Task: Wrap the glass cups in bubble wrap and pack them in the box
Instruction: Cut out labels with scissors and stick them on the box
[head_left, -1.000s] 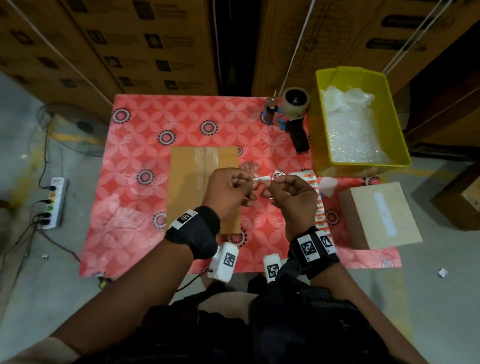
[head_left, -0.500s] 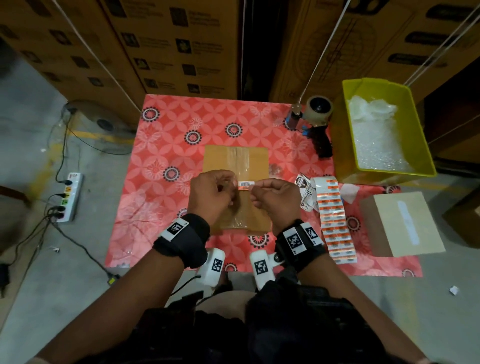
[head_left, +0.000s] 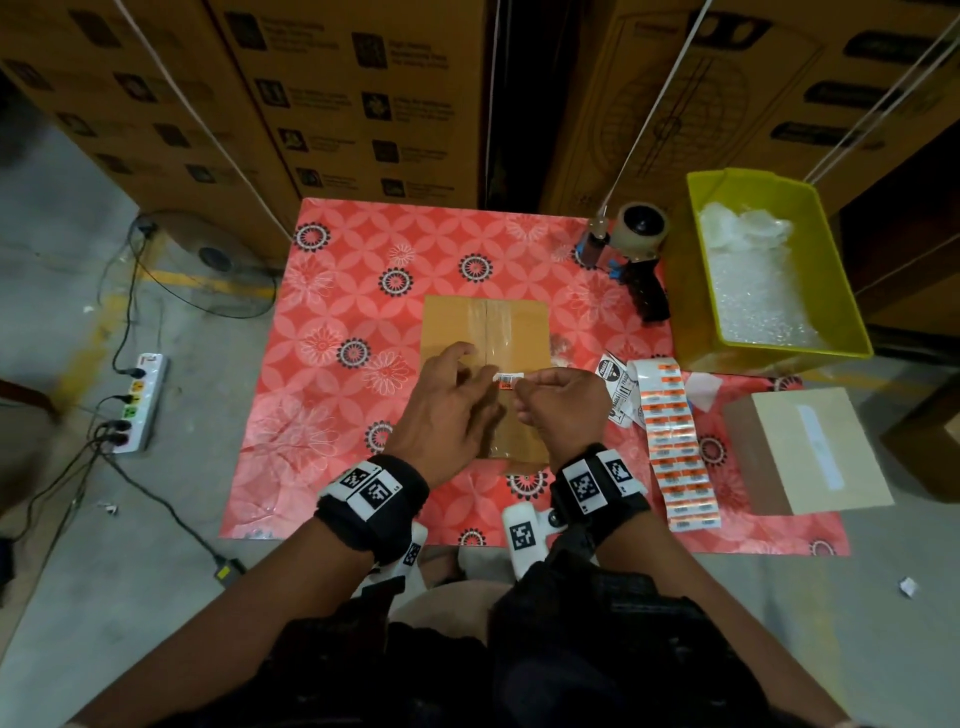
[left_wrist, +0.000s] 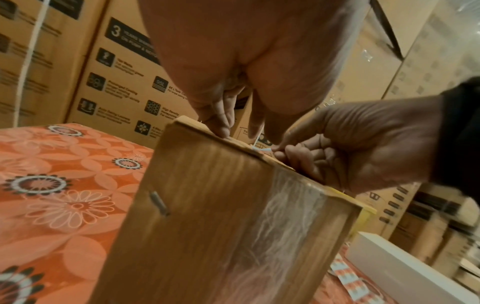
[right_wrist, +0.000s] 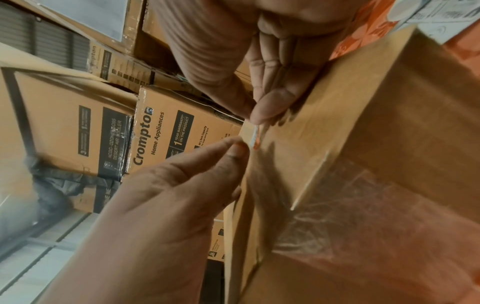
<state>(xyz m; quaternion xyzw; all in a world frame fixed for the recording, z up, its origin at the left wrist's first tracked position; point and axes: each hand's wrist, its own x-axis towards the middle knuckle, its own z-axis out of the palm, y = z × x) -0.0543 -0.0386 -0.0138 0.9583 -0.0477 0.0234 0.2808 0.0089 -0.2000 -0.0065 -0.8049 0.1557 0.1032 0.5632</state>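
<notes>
Head view: box (head_left: 485, 332), taped shut, stands mid-table (head_left: 363, 249); right hand (head_left: 563, 410) pinches a small sticker (head_left: 506, 378) over its top, left hand (head_left: 447, 410) spread, fingertips at the sticker's other end.

Left wrist view: left fingers (left_wrist: 221, 121) touch the box top edge.

Right wrist view: right thumb and forefinger nip the sticker (right_wrist: 255, 136).

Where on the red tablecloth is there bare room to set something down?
Bare cloth lies left of the taped box and behind it, up to the tape dispenser. The right side is crowded: sticker sheet, yellow bin, second box.
</notes>
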